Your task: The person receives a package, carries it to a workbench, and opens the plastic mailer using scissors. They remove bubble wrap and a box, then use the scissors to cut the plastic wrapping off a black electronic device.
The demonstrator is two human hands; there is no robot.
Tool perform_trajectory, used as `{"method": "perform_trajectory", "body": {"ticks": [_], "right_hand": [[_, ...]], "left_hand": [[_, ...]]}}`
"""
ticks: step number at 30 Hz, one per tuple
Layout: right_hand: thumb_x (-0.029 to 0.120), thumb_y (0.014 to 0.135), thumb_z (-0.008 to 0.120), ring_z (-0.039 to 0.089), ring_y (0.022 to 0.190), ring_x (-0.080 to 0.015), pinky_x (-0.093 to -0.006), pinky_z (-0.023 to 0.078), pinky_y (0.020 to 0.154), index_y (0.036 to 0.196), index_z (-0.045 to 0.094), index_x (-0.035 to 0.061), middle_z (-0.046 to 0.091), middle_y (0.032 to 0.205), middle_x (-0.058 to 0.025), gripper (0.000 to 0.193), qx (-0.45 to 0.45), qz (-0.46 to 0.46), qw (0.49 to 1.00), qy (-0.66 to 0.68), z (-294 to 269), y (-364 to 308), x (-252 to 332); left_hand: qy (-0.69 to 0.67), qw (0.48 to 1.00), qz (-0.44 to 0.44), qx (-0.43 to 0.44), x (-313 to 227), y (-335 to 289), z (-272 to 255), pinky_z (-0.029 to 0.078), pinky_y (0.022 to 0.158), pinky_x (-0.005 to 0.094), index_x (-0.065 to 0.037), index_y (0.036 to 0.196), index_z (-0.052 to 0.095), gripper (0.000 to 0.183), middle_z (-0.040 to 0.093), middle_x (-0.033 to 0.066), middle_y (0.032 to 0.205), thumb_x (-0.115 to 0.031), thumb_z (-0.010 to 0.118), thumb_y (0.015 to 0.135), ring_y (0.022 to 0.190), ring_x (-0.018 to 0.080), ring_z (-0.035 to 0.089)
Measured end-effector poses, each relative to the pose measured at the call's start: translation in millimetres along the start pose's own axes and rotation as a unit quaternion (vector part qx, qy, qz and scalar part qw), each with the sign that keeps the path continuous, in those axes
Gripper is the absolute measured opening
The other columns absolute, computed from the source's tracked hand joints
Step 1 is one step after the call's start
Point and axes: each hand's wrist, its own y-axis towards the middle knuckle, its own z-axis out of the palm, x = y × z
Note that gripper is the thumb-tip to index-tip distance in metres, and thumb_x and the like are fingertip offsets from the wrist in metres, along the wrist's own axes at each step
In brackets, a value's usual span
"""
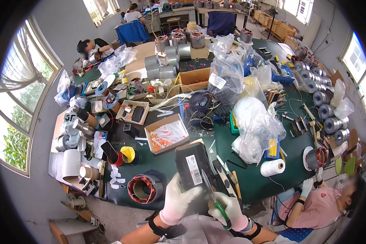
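Note:
In a white glove, my left hand (180, 201) is closed on the lower left of a flat black case (184, 159) with a white barcode label. The case is tilted up over the table's near edge. My right hand (228, 211), also gloved, is closed on green-handled scissors (221, 212). Their blades point up and away, lying along the case's right side; whether they touch it I cannot tell. A motor stator (145, 189) with red-bound windings sits left of my left hand. Just beyond the case is a cardboard box (148, 140) of white and orange slips.
Long-bladed tools (227, 179) lie right of the case. Further right are a white thread spool (272, 167) and plastic bags (256, 126). Yellow and red cups (127, 154) stand at left. A co-worker in pink (313, 207) sits at right beside another stator (316, 157).

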Motion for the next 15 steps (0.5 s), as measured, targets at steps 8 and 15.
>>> {"method": "perform_trajectory", "body": {"ticks": [8, 15], "right_hand": [[0.01, 0.085, 0.076, 0.062, 0.073, -0.0052, -0.0231, 0.052, 0.068, 0.127, 0.065, 0.0018, 0.067, 0.087, -0.0023, 0.044, 0.028, 0.07, 0.99, 0.116, -2.6, -2.8, 8.3], [0.009, 0.088, 0.074, 0.065, 0.077, -0.006, -0.0233, 0.054, 0.072, 0.127, 0.064, 0.001, 0.067, 0.09, -0.0034, 0.042, 0.056, 0.089, 0.99, 0.09, -7.0, -9.6, 19.9]], "left_hand": [[0.002, 1.0, -0.007, -0.027, -7.4, -5.9, 7.7, 0.051, 0.102, 0.0351, 0.004, 0.134, 0.052, 0.061, 0.067, 0.0112, 0.126, -0.013, 0.081, 0.084, 0.113, 0.0183, 0.065], [0.0, 0.999, 0.022, -0.032, -8.0, -2.9, 3.3, 0.053, 0.101, 0.0355, 0.004, 0.135, 0.049, 0.063, 0.067, 0.011, 0.124, -0.01, 0.083, 0.084, 0.111, 0.0195, 0.068]]}}
